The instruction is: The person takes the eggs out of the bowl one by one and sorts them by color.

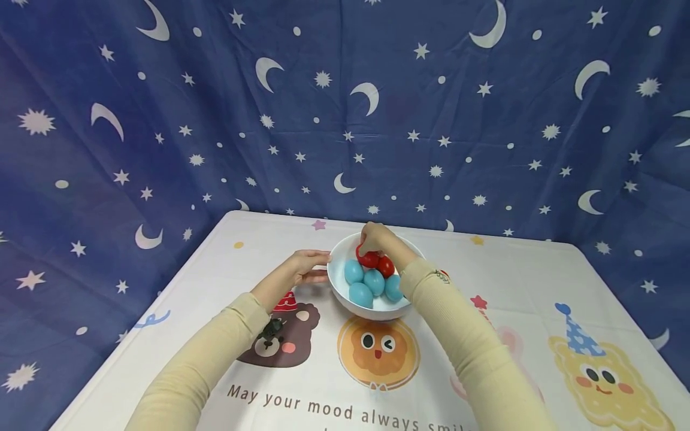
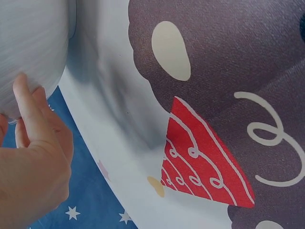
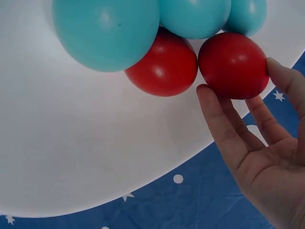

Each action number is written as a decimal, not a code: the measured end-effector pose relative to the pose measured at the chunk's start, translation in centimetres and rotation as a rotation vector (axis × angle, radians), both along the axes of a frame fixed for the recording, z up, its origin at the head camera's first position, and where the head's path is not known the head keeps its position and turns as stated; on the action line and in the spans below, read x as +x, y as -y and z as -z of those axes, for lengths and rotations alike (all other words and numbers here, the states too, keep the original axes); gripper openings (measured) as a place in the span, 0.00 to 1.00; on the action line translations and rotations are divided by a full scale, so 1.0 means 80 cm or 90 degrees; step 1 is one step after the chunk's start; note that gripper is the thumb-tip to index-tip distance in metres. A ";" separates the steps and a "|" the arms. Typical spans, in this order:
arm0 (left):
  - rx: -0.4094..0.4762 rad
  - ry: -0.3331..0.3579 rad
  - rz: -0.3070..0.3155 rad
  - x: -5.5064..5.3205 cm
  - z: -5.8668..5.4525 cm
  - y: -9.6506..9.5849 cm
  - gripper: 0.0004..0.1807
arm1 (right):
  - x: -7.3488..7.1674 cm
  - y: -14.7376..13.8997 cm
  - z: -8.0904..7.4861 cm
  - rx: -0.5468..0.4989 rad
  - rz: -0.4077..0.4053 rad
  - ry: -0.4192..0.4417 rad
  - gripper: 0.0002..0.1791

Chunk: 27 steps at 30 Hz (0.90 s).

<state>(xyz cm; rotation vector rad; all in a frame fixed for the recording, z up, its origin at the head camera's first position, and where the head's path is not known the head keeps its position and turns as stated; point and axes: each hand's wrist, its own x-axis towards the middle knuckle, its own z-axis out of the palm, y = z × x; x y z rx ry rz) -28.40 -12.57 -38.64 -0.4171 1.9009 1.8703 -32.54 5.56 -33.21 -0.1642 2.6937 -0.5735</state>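
Note:
A white bowl (image 1: 336, 287) stands on the table and holds several light blue balls (image 1: 360, 294) and red balls. My left hand (image 1: 302, 267) is at the bowl's left side; in the left wrist view its fairly straight fingers (image 2: 29, 102) touch the outer wall. With fingers and thumb my right hand (image 3: 267, 148) pinches one red ball (image 3: 233, 66), inside the bowl near its far rim. A second red ball (image 3: 161, 67) lies beside it, against the blue balls. In the head view the right hand (image 1: 380, 238) partly hides the pinched ball.
The white tablecloth (image 1: 259, 239) bears printed cartoon figures and lettering. A small dark green item (image 1: 272, 328) shows beside the left sleeve; its kind is unclear. Behind the table hangs a blue curtain (image 1: 302, 126) with moons and stars.

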 end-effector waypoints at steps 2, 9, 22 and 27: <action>0.000 0.002 -0.003 0.000 0.000 0.000 0.23 | 0.001 -0.001 -0.001 -0.001 -0.009 -0.005 0.14; 0.004 0.002 0.003 0.001 0.000 0.000 0.23 | 0.008 -0.005 -0.007 0.009 -0.031 -0.016 0.13; -0.007 -0.002 0.008 0.002 -0.005 0.000 0.23 | 0.021 -0.016 -0.016 0.009 -0.060 -0.042 0.14; -0.013 0.000 0.005 0.002 -0.002 -0.001 0.23 | 0.029 -0.022 -0.017 -0.002 -0.064 -0.056 0.15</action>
